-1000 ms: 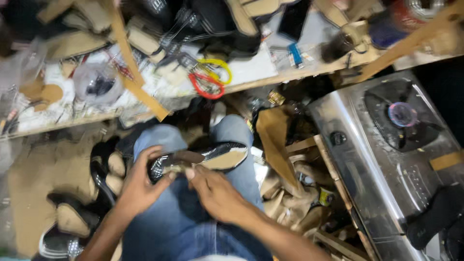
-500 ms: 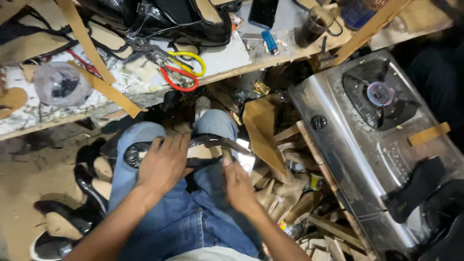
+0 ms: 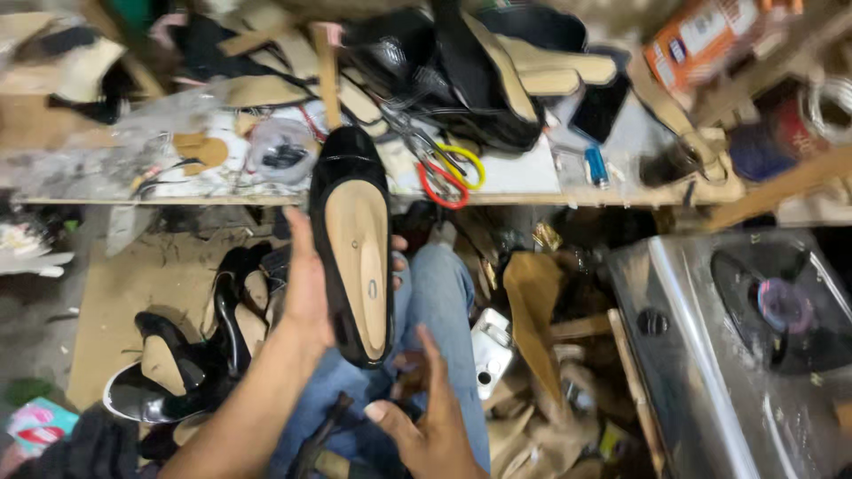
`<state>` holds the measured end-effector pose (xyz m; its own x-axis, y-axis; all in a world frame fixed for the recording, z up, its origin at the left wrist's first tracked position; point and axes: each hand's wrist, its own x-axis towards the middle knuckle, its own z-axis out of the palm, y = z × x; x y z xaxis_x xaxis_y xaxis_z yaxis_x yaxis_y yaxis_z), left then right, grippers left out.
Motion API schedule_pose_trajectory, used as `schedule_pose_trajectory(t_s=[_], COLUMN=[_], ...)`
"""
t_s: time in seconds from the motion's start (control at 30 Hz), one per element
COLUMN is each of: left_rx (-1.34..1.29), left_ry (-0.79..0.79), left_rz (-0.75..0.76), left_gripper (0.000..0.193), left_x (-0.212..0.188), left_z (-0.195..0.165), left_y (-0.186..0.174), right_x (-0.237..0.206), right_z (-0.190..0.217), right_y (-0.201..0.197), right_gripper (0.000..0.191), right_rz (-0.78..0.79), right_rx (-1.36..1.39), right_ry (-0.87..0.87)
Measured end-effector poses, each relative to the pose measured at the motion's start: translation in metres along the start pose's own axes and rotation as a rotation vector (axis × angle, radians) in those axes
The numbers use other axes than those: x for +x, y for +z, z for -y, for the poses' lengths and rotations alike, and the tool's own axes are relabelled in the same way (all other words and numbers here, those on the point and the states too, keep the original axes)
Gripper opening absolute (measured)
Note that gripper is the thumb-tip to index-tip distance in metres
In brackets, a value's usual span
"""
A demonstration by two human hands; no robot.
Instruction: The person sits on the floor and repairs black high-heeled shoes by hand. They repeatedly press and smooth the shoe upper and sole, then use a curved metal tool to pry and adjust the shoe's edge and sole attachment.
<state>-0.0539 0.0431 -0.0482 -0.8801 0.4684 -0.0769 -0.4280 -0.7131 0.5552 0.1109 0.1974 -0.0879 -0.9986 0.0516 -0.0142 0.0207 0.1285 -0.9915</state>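
the person's left hand (image 3: 306, 297) is holding a black shoe (image 3: 355, 248) up over the lap, sole side facing the camera, with the tan insole board showing inside the dark upper. the palm is cupping the shoe's left edge and fingertips are peeking round its right side, so the hand is closed round it. the right hand (image 3: 426, 426) is hovering just below the heel end, fingers spread and carrying nothing.

to do this well, i'd judge the holding hand should be keeping the shoe steady with the board in full view, while the free hand is pressing along the folded edge of the upper, checking it is lying flat all the way round.

on the workbench (image 3: 532, 182) behind, an orange carton (image 3: 710, 44) with a white label panel is lying tilted at the upper right; its print is too blurred to make out. a small blue cylinder (image 3: 596, 165) is lying near the bench edge, and scissors with red and yellow handles (image 3: 448, 173) are resting just beyond the toe. a steel gas stove (image 3: 754, 346) is sitting at the right.
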Motion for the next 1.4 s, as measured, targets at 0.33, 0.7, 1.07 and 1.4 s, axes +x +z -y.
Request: schedule_pose_trajectory(t_s=[0.33,0.7,1.07,1.4], left_rx=[-0.376,0.24,0.091,0.473], left_ry=[-0.229,0.119,0.358,0.438], left_rz=[-0.327,-0.154,-0.091,0.102], left_gripper=[0.093,0.089,0.071,0.051], left_x=[0.003,-0.037,-0.051,-0.059], left_z=[0.014,-0.002,-0.085,-0.091], left_y=[-0.005,0.034,0.013,0.004], right_x=[0.035,0.026,0.091,0.28], right_z=[0.056,0.027,-0.028,0.05], right_y=[0.026,0.012,0.027,-0.014], right_gripper=[0.096,0.076,0.037,0.038], right_rz=[-0.129,0.012,0.512,-0.222], right_rx=[-0.485,0.174,0.274,-0.91], right_ry=[-0.486,-0.044,0.131,-0.655])
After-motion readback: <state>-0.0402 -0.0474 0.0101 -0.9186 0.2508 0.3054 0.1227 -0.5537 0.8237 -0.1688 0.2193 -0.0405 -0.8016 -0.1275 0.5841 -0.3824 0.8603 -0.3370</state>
